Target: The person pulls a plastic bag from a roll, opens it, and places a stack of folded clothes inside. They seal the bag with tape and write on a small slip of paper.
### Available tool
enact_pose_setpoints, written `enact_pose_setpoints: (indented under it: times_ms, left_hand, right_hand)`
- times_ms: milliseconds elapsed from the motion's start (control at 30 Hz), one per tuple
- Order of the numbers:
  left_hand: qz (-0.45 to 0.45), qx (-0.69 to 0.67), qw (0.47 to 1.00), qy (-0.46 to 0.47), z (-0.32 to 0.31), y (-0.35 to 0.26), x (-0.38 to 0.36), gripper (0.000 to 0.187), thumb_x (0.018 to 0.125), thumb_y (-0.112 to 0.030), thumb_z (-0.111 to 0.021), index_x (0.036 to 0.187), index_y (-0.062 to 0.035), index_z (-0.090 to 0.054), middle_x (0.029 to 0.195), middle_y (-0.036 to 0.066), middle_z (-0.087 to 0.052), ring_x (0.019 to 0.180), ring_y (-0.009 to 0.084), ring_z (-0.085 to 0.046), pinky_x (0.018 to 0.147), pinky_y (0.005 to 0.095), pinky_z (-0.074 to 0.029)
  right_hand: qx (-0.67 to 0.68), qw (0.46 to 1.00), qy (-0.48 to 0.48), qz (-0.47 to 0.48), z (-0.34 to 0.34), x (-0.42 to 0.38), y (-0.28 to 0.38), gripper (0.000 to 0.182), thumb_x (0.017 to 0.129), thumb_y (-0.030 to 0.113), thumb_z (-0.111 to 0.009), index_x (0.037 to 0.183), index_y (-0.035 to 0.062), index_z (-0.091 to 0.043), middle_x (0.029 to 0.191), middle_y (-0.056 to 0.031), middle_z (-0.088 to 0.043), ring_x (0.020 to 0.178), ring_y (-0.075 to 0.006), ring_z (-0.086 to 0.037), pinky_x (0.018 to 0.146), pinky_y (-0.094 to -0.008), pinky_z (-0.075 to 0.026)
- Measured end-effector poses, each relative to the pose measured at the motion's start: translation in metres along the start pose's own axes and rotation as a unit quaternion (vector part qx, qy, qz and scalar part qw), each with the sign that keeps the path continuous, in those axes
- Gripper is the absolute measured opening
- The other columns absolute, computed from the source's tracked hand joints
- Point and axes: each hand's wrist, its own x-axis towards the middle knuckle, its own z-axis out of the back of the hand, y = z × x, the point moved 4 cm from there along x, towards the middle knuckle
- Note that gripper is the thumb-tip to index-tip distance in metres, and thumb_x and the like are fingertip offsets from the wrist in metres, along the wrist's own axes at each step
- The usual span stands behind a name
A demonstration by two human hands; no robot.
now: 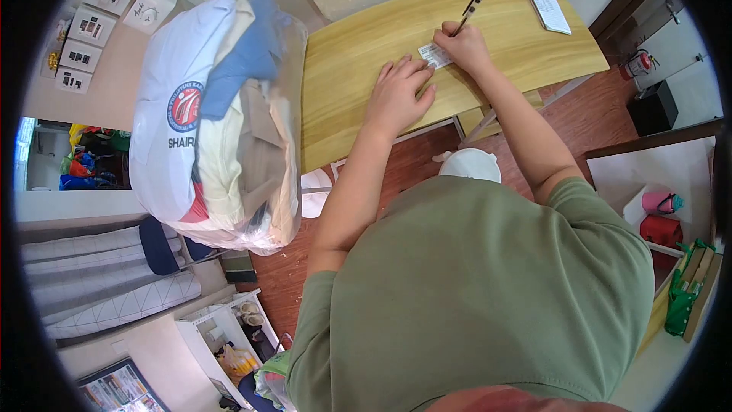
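Note:
On the wooden table, my right hand is closed around a black pen, its cap end pointing up and away. The pen's tip is hidden behind my fingers. Beneath that hand lies a small white slip of paper with print on it, and my fingers overlap its right end. My left hand rests flat on the tabletop, fingers apart, with the fingertips close to the slip's left edge.
A notepad with handwriting lies at the table's far right. Left of the table stands a large clear bag of folded clothes. A white stool is under the front edge. A fire extinguisher stands at the right.

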Motion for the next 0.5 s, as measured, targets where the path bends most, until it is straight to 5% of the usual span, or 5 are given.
enact_pose_setpoints:
  times_ms: [500]
  left_hand:
    - [-0.002, 0.004, 1.0, 0.002, 0.0, -0.0003, 0.0004, 0.033, 0.087, -0.028, -0.062, 0.114, -0.0096, -0.068, 0.127, 0.008, -0.061, 0.129, 0.0319, -0.048, 0.11, 0.0496, -0.032]
  right_hand:
    - [-0.016, 1.0, 0.018, -0.003, 0.005, 0.0004, 0.0035, 0.026, 0.078, 0.029, -0.064, 0.07, 0.0033, -0.063, 0.059, -0.0186, -0.057, 0.053, -0.032, -0.056, 0.055, -0.0389, -0.047]
